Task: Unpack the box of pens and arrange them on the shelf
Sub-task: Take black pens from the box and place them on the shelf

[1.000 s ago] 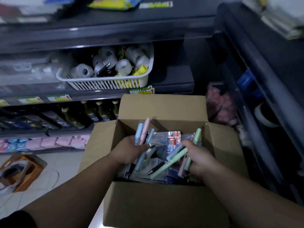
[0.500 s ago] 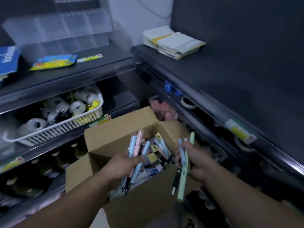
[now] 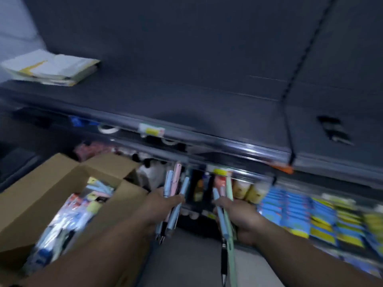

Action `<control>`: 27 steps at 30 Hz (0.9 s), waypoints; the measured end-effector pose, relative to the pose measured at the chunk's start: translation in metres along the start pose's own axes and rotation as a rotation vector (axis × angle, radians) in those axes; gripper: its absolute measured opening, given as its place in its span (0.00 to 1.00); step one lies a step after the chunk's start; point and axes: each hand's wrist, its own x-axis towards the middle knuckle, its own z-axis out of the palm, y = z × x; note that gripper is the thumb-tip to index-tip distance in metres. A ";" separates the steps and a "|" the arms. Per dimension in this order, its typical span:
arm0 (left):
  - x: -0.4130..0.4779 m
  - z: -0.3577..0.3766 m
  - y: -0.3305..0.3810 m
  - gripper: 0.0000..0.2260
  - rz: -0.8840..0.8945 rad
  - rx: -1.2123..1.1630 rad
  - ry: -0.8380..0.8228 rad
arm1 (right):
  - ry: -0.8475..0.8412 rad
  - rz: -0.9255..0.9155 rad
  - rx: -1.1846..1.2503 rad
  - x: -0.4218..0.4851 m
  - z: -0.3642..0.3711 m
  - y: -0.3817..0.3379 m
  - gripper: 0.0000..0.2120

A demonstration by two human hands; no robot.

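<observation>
In front of the dark shelving, just right of the open box, lot held in two hands.

Item 1. Left hand (image 3: 161,204): fingers curled round a bundle of pastel pens (image 3: 183,189), blue and pink, upright with the tips pointing down. Held as a sheaf, probably so several travel in one carry.

Item 2. Right hand (image 3: 242,218): closed on a second bundle (image 3: 221,218) of blue, green and black pens, tips likewise down, the green one hanging lowest.

Item 3. Cardboard box (image 3: 41,189): flaps open, at lower left, clear of both hands. Packets of stationery (image 3: 87,204) remain inside, so unpacking looks only partly done.

Item 4. Top shelf (image 3: 186,94): broad dark surface, carrying a stack of papers (image 3: 49,68) at far left and a price label (image 3: 151,130) on its front edge. It offers the most bare surface, a likely place for the pens, though that is a guess.

Item 5. Lower shelf, right: rows of blue and yellow packets (image 3: 300,216), tightly ranked.

Condition: picture heavily blurred; pen count per hand cannot be told. Both bundles are in the air between box and shelving, neither touching a shelf.
</observation>
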 end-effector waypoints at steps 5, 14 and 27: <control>-0.020 0.149 0.016 0.07 0.000 0.074 -0.231 | 0.217 -0.044 0.170 -0.048 -0.151 0.034 0.09; -0.082 0.436 0.028 0.08 0.013 0.158 -0.504 | 0.520 -0.054 0.516 -0.172 -0.426 0.129 0.08; -0.050 0.677 0.113 0.07 0.081 0.212 -0.791 | 0.704 -0.137 0.779 -0.192 -0.629 0.115 0.10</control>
